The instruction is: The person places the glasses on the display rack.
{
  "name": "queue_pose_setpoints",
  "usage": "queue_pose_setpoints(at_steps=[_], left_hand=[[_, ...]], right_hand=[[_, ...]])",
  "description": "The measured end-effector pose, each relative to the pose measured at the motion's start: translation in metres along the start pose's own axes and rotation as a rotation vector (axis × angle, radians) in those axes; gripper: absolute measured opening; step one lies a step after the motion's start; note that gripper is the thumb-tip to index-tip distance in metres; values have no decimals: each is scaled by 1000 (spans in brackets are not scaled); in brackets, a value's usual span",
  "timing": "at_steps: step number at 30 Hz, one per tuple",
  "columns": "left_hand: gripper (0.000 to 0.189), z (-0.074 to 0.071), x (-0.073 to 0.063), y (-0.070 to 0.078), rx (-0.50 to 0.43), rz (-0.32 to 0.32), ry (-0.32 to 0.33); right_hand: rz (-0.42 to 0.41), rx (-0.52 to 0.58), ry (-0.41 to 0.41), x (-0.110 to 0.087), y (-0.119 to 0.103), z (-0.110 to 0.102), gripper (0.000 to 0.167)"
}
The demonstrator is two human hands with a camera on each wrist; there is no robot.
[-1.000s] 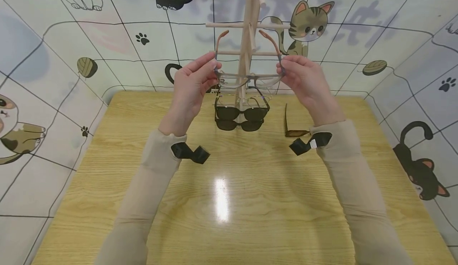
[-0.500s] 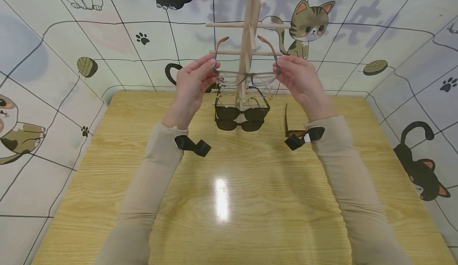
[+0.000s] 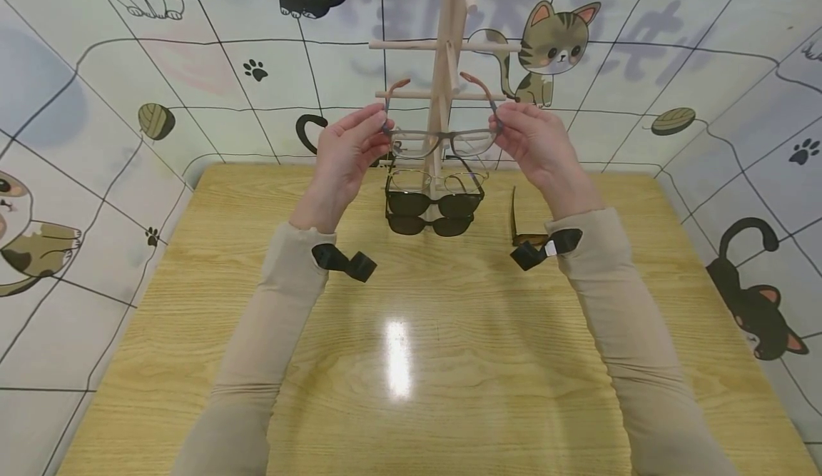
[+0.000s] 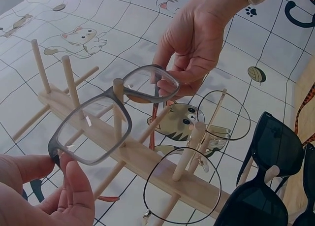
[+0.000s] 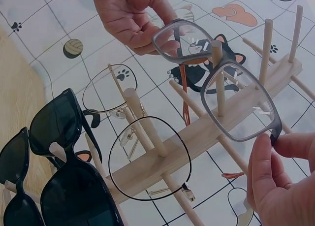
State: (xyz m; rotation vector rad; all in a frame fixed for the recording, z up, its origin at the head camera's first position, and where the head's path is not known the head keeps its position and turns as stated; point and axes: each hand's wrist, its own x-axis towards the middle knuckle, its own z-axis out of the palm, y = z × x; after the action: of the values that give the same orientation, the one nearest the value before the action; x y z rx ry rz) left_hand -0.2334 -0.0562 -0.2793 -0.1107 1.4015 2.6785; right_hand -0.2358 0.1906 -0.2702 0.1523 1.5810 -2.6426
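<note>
Grey-framed eyeglasses (image 3: 443,134) with orange temple tips are held level before a wooden display stand (image 3: 443,69), temples unfolded toward it. My left hand (image 3: 347,151) pinches one temple near its hinge. On the other side my right hand (image 3: 539,148) pinches the other temple between thumb and fingers. In both wrist views the bridge lies at the tip of a wooden peg (image 4: 118,117); whether it bears on the peg I cannot tell. Just below hang thin gold-rimmed round glasses (image 5: 190,157), and under them two pairs of dark sunglasses (image 3: 407,203).
Folded-out brown glasses (image 3: 530,239) lie on the wooden table (image 3: 398,305) right of the stand, partly behind the right wrist camera. Bare pegs (image 3: 411,45) stick out sideways from the stand higher up. A cat-patterned wall covering (image 3: 257,105) stands close behind.
Both hands have shifted slightly, the right one to the left and forward. The temple tips of the grey eyeglasses have dropped lower in the head view, and the frame now sits more level.
</note>
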Motion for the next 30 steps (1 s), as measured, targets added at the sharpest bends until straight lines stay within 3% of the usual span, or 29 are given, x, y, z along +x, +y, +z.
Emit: queue_pose_setpoints(at_steps=[6,17,23,30], left_hand=[[18,-2,1,0,-12,-30,6],[25,-10,-1,-7,76,-32,30],[5,-15,-9,-13,76,-8,3],[3,-18,-20,-24,138,19,-45]], right_hand=[[4,-9,-3,-1,0,-1,2],[30,-50,2,-7,0,-9,6],[34,-65,-4,-12,4,-17,7],[53,-108,-14,-18,8,-27,7]])
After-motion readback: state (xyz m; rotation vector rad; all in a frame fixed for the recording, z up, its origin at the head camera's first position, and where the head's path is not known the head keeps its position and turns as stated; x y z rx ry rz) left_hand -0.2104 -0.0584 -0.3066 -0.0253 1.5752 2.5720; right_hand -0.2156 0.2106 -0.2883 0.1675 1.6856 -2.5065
